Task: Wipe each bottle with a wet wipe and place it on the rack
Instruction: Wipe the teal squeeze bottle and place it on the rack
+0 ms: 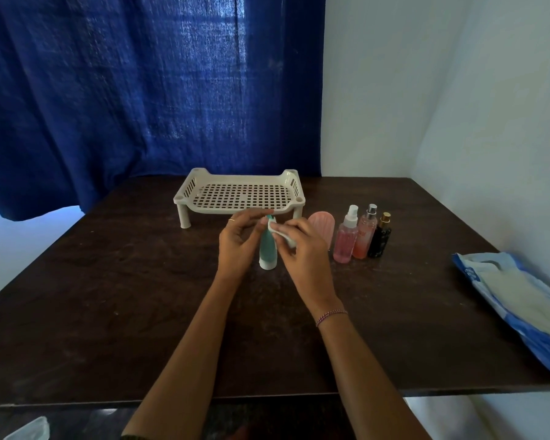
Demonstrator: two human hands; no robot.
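Observation:
A teal tube bottle [266, 249] with a white cap stands cap-down on the dark table [108, 296]. My left hand [238, 246] holds its upper part from the left. My right hand [302, 246] pinches a white wet wipe [278, 233] against the tube's top. Behind them the white slotted rack [238, 193] stands on short legs with nothing on it. To the right stand a pink ribbed bottle [324, 227], a pink spray bottle [346, 236], an orange-pink spray bottle [365, 235] and a black bottle [381, 238].
A blue pack of wet wipes [515, 300] lies open at the table's right edge. A blue curtain [140, 90] hangs behind the table, and a pale wall runs along the right. A clear plastic object [29, 430] shows at the bottom left.

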